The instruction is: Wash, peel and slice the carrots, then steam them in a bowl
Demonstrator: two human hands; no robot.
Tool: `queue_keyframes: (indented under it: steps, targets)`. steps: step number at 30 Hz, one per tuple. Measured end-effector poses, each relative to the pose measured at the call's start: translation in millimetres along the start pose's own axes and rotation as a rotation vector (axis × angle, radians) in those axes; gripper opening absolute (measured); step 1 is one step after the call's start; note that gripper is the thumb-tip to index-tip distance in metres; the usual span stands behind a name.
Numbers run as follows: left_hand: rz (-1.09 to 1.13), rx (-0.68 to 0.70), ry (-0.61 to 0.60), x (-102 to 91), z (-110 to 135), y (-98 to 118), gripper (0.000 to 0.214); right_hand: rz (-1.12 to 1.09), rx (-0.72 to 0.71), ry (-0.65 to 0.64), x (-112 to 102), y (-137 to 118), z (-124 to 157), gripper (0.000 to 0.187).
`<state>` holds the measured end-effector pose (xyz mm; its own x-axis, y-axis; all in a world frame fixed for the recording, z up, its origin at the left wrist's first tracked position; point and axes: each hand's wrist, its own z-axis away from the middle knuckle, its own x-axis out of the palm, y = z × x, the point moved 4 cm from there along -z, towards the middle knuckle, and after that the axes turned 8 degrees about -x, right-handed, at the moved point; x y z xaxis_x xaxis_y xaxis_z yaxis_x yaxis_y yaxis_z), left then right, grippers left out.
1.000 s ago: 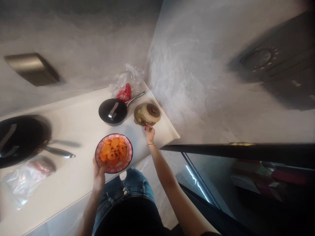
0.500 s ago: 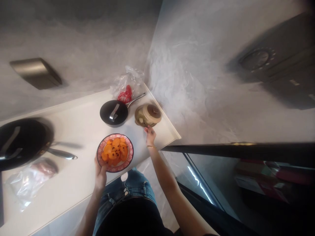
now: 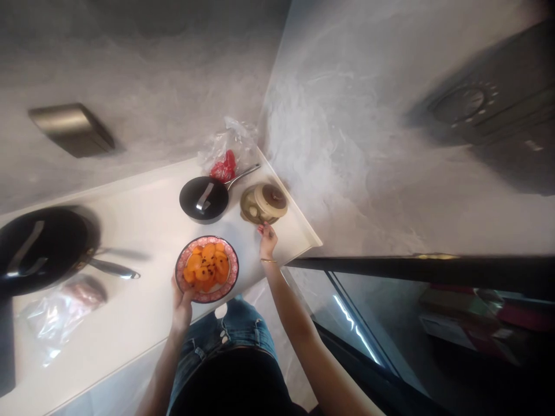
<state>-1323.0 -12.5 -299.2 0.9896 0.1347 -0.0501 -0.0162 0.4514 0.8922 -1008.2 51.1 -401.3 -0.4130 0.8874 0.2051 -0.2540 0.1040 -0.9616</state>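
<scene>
My left hand [image 3: 182, 303] grips the near rim of a pink patterned bowl [image 3: 207, 269] filled with orange slices, at the front edge of the white counter [image 3: 130, 231]. My right hand [image 3: 267, 240] rests on the counter just in front of a beige lidded pot [image 3: 264, 203], its fingers curled toward the pot's base; whether it touches the pot is unclear. A thin bracelet circles that wrist.
A small black pan [image 3: 204, 198] with a lid and long handle sits behind the bowl. A plastic bag with something red [image 3: 225, 159] lies in the corner. A large dark pan [image 3: 41, 248] and another plastic bag [image 3: 56, 309] are at left. A dark open door edge [image 3: 411, 268] juts out at right.
My right hand has drawn back slightly from the beige pot toward me. The bowl stays in my left hand; the view shifted a little.
</scene>
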Motion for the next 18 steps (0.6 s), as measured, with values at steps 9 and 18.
queue_keyframes:
  steps: [9,18]
  targets:
    - [0.019,0.026,-0.037,15.5,-23.0,-22.7,0.077,-0.126,0.153,0.029,0.6,-3.2,3.0,0.027]
    - [0.107,0.081,-0.125,67.7,-54.9,-32.5,0.084,-0.156,0.125,-0.07,1.1,-40.2,30.9,0.029]
